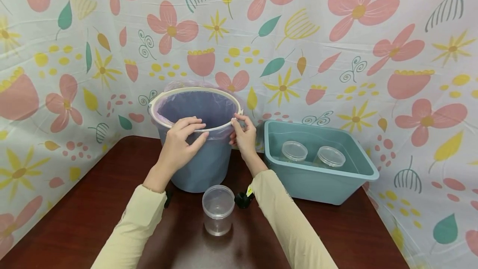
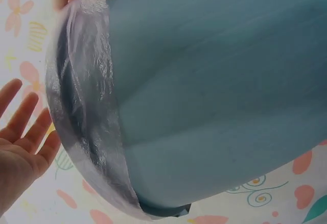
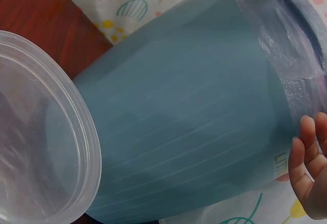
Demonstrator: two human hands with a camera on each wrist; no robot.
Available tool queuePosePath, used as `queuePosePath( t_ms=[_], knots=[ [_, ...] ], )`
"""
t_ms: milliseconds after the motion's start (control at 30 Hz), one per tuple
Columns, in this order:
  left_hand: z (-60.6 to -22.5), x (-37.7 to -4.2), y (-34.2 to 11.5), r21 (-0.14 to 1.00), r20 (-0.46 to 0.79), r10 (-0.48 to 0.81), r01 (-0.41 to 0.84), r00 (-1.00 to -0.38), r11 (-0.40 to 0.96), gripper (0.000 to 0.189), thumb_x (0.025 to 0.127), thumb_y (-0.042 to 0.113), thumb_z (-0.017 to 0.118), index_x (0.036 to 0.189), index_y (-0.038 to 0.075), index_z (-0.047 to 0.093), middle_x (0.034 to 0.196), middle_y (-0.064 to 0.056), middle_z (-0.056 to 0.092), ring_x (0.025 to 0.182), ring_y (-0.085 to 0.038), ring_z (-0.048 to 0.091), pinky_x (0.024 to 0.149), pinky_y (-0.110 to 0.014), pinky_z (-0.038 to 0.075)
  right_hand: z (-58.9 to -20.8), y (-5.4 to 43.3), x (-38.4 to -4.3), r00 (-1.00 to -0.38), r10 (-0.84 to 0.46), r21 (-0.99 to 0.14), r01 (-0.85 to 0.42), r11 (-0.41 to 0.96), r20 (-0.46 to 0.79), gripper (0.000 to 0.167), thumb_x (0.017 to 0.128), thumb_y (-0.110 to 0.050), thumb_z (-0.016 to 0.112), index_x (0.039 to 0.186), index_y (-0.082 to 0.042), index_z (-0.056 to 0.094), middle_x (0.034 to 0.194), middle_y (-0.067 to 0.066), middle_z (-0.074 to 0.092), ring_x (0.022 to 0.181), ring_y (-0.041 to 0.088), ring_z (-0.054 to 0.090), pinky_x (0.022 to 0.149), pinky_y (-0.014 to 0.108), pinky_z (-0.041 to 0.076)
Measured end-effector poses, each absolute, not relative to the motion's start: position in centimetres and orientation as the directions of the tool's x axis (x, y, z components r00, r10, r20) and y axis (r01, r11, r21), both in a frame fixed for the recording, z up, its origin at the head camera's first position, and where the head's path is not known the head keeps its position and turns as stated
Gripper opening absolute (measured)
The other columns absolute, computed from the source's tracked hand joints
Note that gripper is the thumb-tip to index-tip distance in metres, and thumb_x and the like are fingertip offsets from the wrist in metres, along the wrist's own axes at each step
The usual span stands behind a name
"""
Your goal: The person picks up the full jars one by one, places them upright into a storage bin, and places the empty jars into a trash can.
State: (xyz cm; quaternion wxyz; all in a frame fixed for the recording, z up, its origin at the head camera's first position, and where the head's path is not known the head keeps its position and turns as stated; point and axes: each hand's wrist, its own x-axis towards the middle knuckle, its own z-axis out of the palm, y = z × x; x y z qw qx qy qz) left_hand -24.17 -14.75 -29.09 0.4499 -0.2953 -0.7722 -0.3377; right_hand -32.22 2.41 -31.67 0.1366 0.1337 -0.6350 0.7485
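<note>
A blue-grey trash can [image 1: 199, 165] stands on the table, lined with a thin translucent plastic bag [image 2: 94, 96] folded down over its outside. A white ring [image 1: 194, 89] sits around the can's mouth, over the bag. At the near side of that ring is my left hand [image 1: 181, 144], fingers spread and fairly straight, holding nothing. My right hand [image 1: 244, 136] is at the ring's right side, its thumb and fingers bent around the edge and pinching it by a small tab. A clear plastic jar [image 1: 218, 215] stands upright in front of the can, below my forearms.
To the right, a teal rectangular basin [image 1: 321, 184] holds two clear lidded jars, one [image 1: 294, 151] left of the other [image 1: 330, 157]. The dark red-brown table [image 1: 86, 202] meets a flower-patterned cloth [image 1: 298, 53] behind and at both sides.
</note>
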Motion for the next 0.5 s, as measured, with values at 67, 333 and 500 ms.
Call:
queuePosePath(
  t_ms=[67, 333, 500],
  knots=[
    [-29.3, -23.9, -14.8, 0.249, 0.897, 0.159, 0.768, -0.412, 0.590, 0.020, 0.075, 0.006, 0.070, 0.092, -0.004, 0.068, 0.100, -0.016, 0.062, 0.101, -0.028, 0.053, 0.089, -0.036, 0.039, -32.2, 2.4, -32.8, -0.927, 0.034, -0.914, -0.373, -0.162, 0.373, 0.031, 0.088, -0.015, 0.056, 0.115, 0.000, 0.054, 0.046, 0.005, 0.047, 0.031, 0.013, 0.044, 0.034, 0.026, 0.040],
    [-30.9, -22.6, -15.0, 0.215, 0.921, 0.158, 0.803, -0.357, 0.556, 0.020, 0.073, 0.005, 0.070, 0.091, -0.004, 0.068, 0.098, -0.016, 0.062, 0.098, -0.030, 0.054, 0.088, -0.038, 0.039, -32.3, 2.3, -32.8, -0.924, 0.044, -0.909, -0.382, -0.168, 0.380, 0.027, 0.088, -0.018, 0.057, 0.112, -0.006, 0.058, 0.045, 0.003, 0.047, 0.031, 0.011, 0.043, 0.034, 0.024, 0.040],
    [-32.4, -21.9, -14.5, 0.216, 0.928, 0.156, 0.829, -0.339, 0.517, 0.019, 0.074, 0.005, 0.068, 0.091, -0.003, 0.068, 0.098, -0.017, 0.062, 0.099, -0.030, 0.054, 0.087, -0.039, 0.039, -32.3, 2.3, -32.8, -0.926, 0.052, -0.911, -0.378, -0.163, 0.375, 0.026, 0.088, -0.018, 0.057, 0.111, -0.008, 0.059, 0.045, 0.004, 0.047, 0.031, 0.011, 0.044, 0.034, 0.024, 0.040]
  ],
)
